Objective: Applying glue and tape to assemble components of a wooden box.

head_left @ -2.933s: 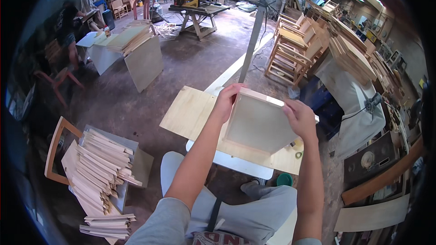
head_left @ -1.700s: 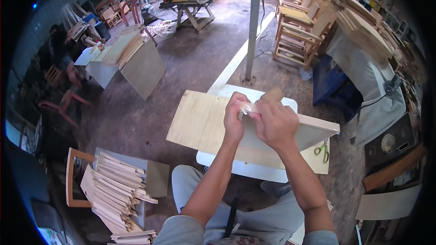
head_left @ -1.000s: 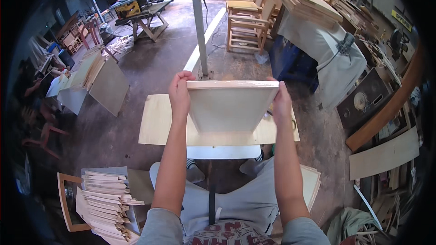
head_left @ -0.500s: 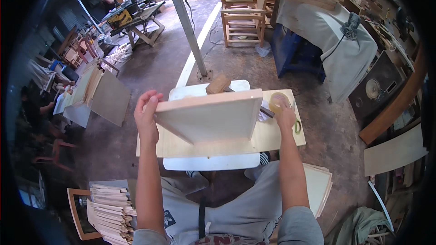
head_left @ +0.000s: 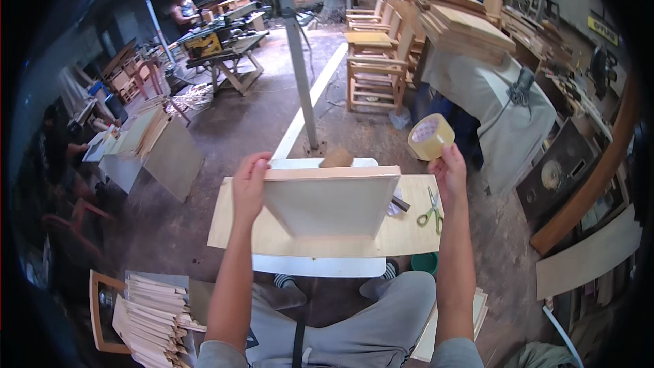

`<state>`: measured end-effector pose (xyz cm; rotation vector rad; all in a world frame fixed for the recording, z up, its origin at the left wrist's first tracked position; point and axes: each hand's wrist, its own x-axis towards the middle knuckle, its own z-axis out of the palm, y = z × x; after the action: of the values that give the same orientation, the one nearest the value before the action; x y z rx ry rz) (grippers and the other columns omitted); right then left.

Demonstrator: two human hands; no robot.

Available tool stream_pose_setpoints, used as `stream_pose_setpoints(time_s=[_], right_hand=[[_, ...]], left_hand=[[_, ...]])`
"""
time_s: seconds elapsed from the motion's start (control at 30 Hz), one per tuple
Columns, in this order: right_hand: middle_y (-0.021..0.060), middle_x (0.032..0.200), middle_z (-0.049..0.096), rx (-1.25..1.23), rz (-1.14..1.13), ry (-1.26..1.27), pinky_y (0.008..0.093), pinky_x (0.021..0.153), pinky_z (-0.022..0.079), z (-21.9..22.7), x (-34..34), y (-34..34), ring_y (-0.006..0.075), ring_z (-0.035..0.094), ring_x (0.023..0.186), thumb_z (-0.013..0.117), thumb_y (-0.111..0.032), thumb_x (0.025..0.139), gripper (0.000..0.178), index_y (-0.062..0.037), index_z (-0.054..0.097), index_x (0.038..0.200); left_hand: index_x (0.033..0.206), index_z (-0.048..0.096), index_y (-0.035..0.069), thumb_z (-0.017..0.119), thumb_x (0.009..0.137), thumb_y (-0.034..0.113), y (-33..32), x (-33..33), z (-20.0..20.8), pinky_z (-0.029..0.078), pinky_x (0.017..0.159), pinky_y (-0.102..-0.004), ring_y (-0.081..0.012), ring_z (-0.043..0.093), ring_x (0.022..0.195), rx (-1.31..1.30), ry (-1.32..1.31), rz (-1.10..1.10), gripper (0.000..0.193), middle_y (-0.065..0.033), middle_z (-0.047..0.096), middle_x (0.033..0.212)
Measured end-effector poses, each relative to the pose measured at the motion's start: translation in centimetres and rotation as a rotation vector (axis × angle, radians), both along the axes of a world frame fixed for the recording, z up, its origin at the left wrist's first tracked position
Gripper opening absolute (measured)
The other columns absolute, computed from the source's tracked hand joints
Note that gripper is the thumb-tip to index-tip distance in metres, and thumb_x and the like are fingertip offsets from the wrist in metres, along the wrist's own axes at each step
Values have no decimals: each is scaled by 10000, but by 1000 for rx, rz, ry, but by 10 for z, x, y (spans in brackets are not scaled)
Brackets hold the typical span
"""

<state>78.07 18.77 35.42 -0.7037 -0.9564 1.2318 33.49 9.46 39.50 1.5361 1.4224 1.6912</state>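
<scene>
A shallow wooden frame with a pale panel (head_left: pixel 325 206) stands on edge on a plywood board (head_left: pixel 228 221). My left hand (head_left: pixel 251 187) grips its upper left corner. My right hand (head_left: pixel 448 170) holds a roll of clear yellowish packing tape (head_left: pixel 443 135) up in the air, pinched at its lower edge. Green-handled scissors (head_left: pixel 430 215) lie on the board below that hand. Behind the frame shows the brown wooden head of a mallet (head_left: pixel 336 158). A dark bar-like end (head_left: pixel 400 203) sticks out at the frame's right side, next to something white.
Under the board is a white stool or small table (head_left: pixel 317 267). A green round container (head_left: pixel 424 262) sits on the floor to its right. Cut wood strips (head_left: pixel 160 313) are piled at lower left. A metal post (head_left: pixel 300 75) rises ahead; wooden chairs (head_left: pixel 375 71) stand beyond. Other people work at left.
My right hand has lifted the tape roll off the board into the air. The scissors now show fully. My left hand stays on the frame; the view has tilted up.
</scene>
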Motion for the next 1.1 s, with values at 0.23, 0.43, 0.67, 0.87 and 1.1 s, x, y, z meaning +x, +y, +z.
stream_pose_setpoints(time_s=[0.23,0.43,0.67,0.87,1.1], right_hand=[[31,929,712,13,279,353,241,609,515,103,-135,-18,98,610,674,613,-286,1044,264,-68,639,1191],[41,1019,719,-219,341,401,334,805,513,115,-216,-49,146,620,745,641,-314,1025,308,-90,641,1237],[38,1022,710,-48,509,333,308,784,488,88,-203,-30,129,612,797,656,-271,1006,307,-76,631,1242],[55,998,652,282,243,124,352,807,513,48,-178,9,174,630,900,677,-33,835,356,-53,584,1178],[43,1331,556,204,223,66,370,920,489,111,-222,-66,207,546,1208,733,-55,838,624,-95,471,1402]], left_hand=[[1095,743,38,554,1014,366,-13,7,29,544,837,-413,-346,723,905,6,341,147,387,-172,755,983],[1006,757,45,621,956,418,-10,32,61,549,787,-425,-350,721,873,-8,293,89,400,-163,752,930],[902,700,68,685,959,372,29,46,60,498,715,-337,-144,619,765,-78,38,-214,310,5,694,824],[981,615,128,672,955,226,30,49,84,530,813,-331,-121,604,968,-245,-656,-498,116,18,656,919],[998,605,96,649,969,187,12,16,110,584,916,-364,-148,672,910,-377,-490,-557,105,-41,689,966]])
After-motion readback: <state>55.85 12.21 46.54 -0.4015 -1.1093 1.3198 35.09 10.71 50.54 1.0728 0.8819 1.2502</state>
